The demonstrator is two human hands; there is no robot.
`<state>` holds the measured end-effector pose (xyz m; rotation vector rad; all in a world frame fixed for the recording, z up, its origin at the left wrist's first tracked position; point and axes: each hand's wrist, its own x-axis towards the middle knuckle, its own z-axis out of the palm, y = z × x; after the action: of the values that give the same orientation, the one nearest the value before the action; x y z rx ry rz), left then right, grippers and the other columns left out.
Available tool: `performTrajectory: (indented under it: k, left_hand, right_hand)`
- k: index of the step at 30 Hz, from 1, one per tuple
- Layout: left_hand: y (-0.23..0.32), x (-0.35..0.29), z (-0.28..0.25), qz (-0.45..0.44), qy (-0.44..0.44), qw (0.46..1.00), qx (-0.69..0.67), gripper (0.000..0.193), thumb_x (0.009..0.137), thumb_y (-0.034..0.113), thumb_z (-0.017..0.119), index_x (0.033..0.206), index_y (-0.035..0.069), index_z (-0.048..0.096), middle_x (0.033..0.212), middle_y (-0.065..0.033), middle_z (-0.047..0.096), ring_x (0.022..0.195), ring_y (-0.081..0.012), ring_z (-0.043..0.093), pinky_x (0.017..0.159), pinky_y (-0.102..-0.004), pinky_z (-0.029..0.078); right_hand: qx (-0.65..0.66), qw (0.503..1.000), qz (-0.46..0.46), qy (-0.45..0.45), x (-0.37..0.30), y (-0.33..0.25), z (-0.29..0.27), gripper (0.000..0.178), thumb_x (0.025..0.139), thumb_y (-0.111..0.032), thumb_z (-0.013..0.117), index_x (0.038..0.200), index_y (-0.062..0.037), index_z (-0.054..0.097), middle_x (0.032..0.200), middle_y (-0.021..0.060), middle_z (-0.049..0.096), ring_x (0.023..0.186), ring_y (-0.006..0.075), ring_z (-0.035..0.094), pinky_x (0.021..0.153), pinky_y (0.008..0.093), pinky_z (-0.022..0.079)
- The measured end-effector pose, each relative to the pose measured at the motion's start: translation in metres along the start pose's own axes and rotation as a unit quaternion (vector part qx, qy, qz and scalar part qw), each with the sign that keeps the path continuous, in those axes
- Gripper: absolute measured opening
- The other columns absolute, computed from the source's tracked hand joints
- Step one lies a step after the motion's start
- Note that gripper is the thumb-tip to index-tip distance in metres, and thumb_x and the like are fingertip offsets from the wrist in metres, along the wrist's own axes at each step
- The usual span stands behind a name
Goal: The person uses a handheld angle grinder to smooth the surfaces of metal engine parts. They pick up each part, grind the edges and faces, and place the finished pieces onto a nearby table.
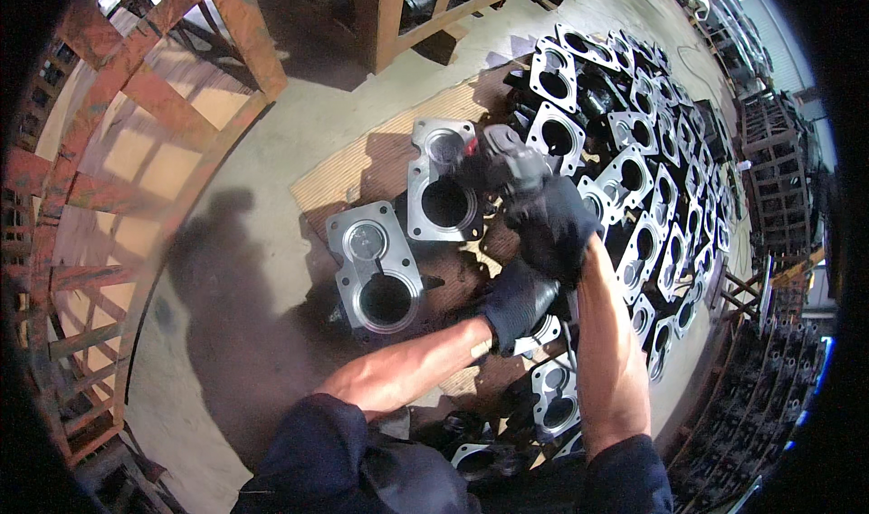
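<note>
Dark hand tool [514, 154] is beside the upper casting [442, 170], inside the right hand [559, 229], fingers wrapped around it – probably for steadiness. Left hand [525, 295] curls below; its hold I cannot tell. Casting faces upward – perhaps for easy access.

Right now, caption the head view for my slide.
Gloved right hand grips a dark tool beside a metal casting, gloved left hand nearby; more castings crowd the right.

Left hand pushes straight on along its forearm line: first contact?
Probably the gloved right hand, near its wrist, just up and right of the left hand in the picture. Depth's unclear; it might pass underneath.
</note>
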<state>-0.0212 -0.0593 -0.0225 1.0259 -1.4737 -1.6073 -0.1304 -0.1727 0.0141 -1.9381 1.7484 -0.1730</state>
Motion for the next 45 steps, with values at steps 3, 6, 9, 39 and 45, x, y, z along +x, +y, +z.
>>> performTrajectory:
  k: [3,6,9,39,45]
  left_hand:
    - [0.018,-0.01,-0.008,-0.057,-0.087,0.994,0.019,0.035,0.097,0.019,0.052,0.124,0.0,0.061,0.127,-0.0248,0.06,0.118,-0.0367,0.056,0.102,-0.0446,0.043]
    - [0.004,0.005,-0.004,0.007,-0.067,0.991,0.114,0.024,0.095,0.016,0.051,0.106,0.0,0.065,0.107,-0.0234,0.065,0.103,-0.0388,0.061,0.092,-0.0463,0.047]
    - [-0.046,0.025,0.01,0.093,0.051,0.989,0.104,0.022,0.095,0.014,0.05,0.095,0.0,0.067,0.097,-0.0221,0.068,0.094,-0.0372,0.064,0.084,-0.0466,0.049]
    - [0.015,0.005,-0.064,0.059,0.07,0.986,0.141,0.046,0.086,0.018,0.066,0.125,-0.004,0.057,0.12,-0.0259,0.061,0.111,-0.0385,0.059,0.093,-0.0486,0.047]
    - [0.023,-0.015,-0.095,0.033,0.129,0.859,0.494,0.05,0.083,0.018,0.063,0.126,-0.007,0.057,0.125,-0.0275,0.059,0.124,-0.0423,0.051,0.112,-0.051,0.034]
  right_hand:
    - [0.082,0.993,0.08,-0.003,-0.028,-0.032,-0.014,0.026,0.07,-0.018,0.076,0.087,-0.0003,0.07,0.069,0.0059,0.067,0.063,0.0168,0.059,0.063,0.0341,0.051]
    - [0.016,0.994,0.102,-0.045,-0.002,-0.012,-0.014,0.025,0.073,-0.016,0.075,0.091,-0.0005,0.069,0.079,0.0075,0.069,0.07,0.0162,0.06,0.065,0.0329,0.051]
    - [0.045,0.997,0.068,-0.011,-0.011,-0.063,-0.041,0.033,0.075,-0.031,0.076,0.089,-0.0016,0.071,0.087,0.0173,0.072,0.079,0.0285,0.068,0.071,0.0374,0.054]
    - [-0.028,0.997,0.013,-0.075,0.055,-0.045,-0.015,0.049,0.066,-0.04,0.082,0.098,-0.0034,0.074,0.093,0.0234,0.072,0.092,0.0371,0.071,0.082,0.0408,0.055]
    - [0.002,1.0,-0.003,-0.027,0.061,-0.036,-0.012,0.05,0.065,-0.045,0.082,0.094,-0.0043,0.075,0.09,0.023,0.072,0.089,0.0363,0.071,0.081,0.0406,0.056]
